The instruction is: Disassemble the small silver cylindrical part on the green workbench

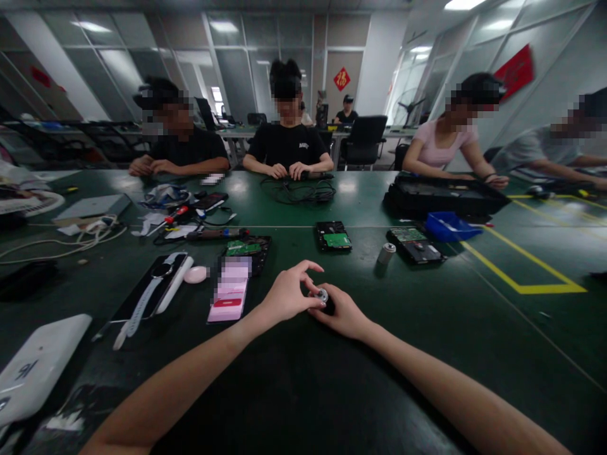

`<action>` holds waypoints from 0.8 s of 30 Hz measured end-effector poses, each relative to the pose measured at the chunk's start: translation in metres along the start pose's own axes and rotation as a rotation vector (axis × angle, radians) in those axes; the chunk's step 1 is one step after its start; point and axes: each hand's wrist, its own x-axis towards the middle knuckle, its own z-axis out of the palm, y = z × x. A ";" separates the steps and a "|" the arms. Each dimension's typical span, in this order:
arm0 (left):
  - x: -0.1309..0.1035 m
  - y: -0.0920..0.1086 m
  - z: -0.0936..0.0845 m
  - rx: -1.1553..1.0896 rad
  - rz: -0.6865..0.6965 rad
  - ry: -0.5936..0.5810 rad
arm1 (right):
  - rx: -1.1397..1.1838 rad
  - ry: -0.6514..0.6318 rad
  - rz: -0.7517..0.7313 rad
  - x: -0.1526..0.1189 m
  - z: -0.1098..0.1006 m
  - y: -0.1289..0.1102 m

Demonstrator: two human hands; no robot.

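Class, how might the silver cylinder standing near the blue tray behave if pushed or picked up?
The cylinder would probably tip if pushed near its top, since it stands on end. Once down, its round side would likely let it roll. Its metallic-looking shell suggests it should feel stiff when lifted.

"福" on red sign (pixel 341 79); shirt (pixel 290 148), white case (pixel 40 363) marks unclear.
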 end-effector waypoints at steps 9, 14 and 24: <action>-0.001 0.003 0.003 -0.040 0.058 -0.033 | 0.016 0.010 -0.027 0.000 0.002 0.002; 0.000 0.001 0.002 0.017 0.005 -0.012 | -0.011 0.005 0.002 0.000 0.002 0.002; 0.002 0.005 -0.006 0.013 0.076 -0.105 | -0.036 -0.002 -0.018 0.000 0.000 -0.002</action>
